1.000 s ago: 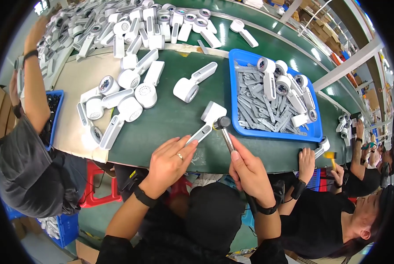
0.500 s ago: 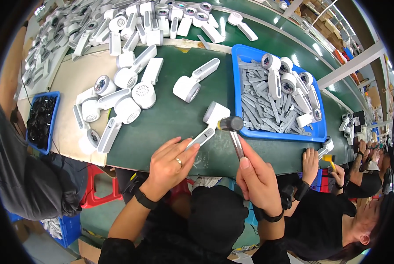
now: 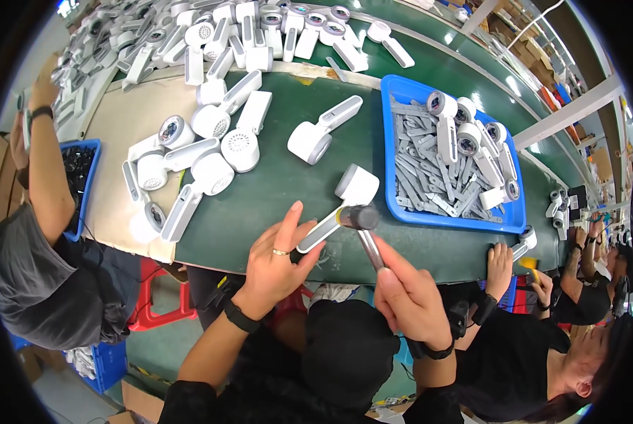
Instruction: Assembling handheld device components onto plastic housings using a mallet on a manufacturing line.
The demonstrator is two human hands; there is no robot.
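Note:
A white handheld fan [image 3: 359,185], with a round head and a flat grey-edged handle, lies on the green bench in front of me. My left hand [image 3: 277,261], a ring on one finger, has its thumb and fingers around the handle's near end, the index finger raised. My right hand [image 3: 414,297] is closed round the metal shaft of a small mallet [image 3: 362,217]. The mallet's dark head with a yellow band is over the fan's handle; I cannot tell whether it touches. Another white fan [image 3: 309,143] lies just beyond.
Several white fans [image 3: 240,150] are grouped at left on beige board. A blue tray [image 3: 458,225] at right holds grey strips and fans. More fans pile up at the far left. Co-workers sit on both sides; one at right has a yellow-headed mallet [image 3: 529,263].
The mallet head has moved down and left along the fan's handle, toward my left hand. My left index finger has lifted. The left co-worker's arm has come up. The whole view has shifted slightly.

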